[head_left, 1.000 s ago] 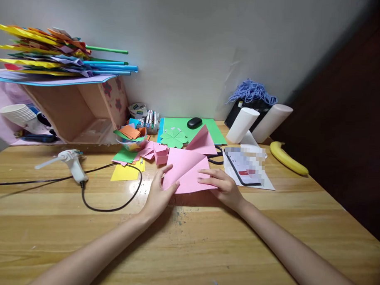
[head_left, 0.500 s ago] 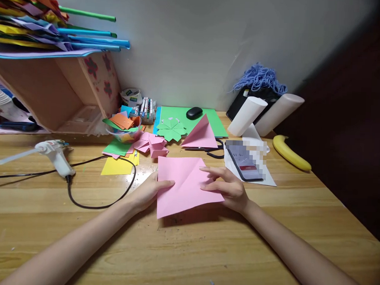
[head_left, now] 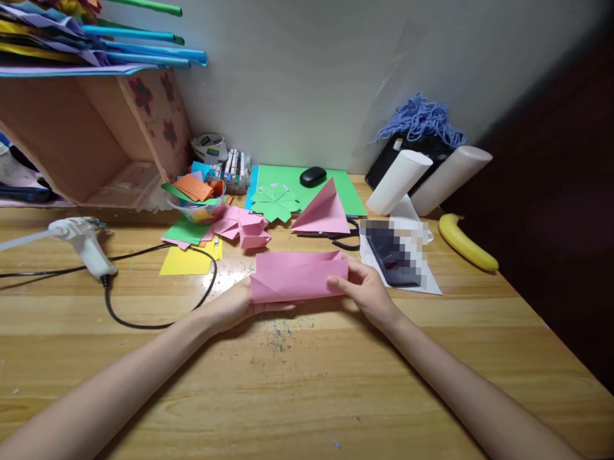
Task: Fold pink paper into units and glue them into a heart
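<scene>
Right hand [head_left: 369, 292] pinches folded pink sheet [head_left: 292, 278], toward tabletop's [head_left: 291, 404] back edge; left hand [head_left: 237, 307] beneath, grip unclear. Align edges before creasing.

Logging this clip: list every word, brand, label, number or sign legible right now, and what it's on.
No text can be read with certainty.
Phone: screen marks too dark and blurred, partly pixelated.
White roll by the wall: label patches, too small to read.
Markers: any print is too small.
Pink paper in the hands: no writing visible.
Box: flower drawings, no legible words.
</scene>
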A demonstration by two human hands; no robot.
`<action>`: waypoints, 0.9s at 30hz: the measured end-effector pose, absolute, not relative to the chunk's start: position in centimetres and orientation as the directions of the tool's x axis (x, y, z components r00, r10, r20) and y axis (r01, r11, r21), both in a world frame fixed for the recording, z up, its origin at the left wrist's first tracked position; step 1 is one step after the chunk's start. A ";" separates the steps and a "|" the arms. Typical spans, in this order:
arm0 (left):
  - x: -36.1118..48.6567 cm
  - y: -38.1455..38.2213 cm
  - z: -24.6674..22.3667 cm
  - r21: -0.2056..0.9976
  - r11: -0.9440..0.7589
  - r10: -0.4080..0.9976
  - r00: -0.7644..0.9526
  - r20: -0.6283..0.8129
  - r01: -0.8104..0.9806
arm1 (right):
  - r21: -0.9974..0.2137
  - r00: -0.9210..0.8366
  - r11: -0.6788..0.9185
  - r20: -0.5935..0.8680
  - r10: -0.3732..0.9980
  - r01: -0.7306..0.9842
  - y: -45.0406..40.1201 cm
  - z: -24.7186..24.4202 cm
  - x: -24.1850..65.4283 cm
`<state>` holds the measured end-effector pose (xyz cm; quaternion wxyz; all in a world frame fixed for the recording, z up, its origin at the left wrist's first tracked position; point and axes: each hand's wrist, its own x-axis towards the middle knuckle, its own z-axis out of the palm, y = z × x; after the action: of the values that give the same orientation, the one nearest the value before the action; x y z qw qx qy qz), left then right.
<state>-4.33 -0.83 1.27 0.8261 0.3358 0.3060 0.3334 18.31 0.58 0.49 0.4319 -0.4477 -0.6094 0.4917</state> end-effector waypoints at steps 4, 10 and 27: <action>-4.9 -0.6 0.6 0.730 0.570 0.747 0.608 -0.269 -0.378 | -0.992 -0.115 0.064 0.051 0.992 0.113 0.2 0.2 18.1; -5.0 -0.9 0.8 0.709 0.537 0.784 0.581 -0.219 -0.457 | -0.985 -0.067 0.095 0.087 0.994 0.142 0.2 0.1 17.8; -3.8 -1.6 2.2 0.964 0.266 0.932 0.254 -0.259 0.008 | -0.987 -0.080 0.067 0.055 0.995 0.149 0.1 0.0 17.4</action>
<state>-3.75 -1.61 2.16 0.6283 0.4818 0.4878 0.3675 17.38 0.09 0.05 0.4566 -0.5018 -0.5700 0.4636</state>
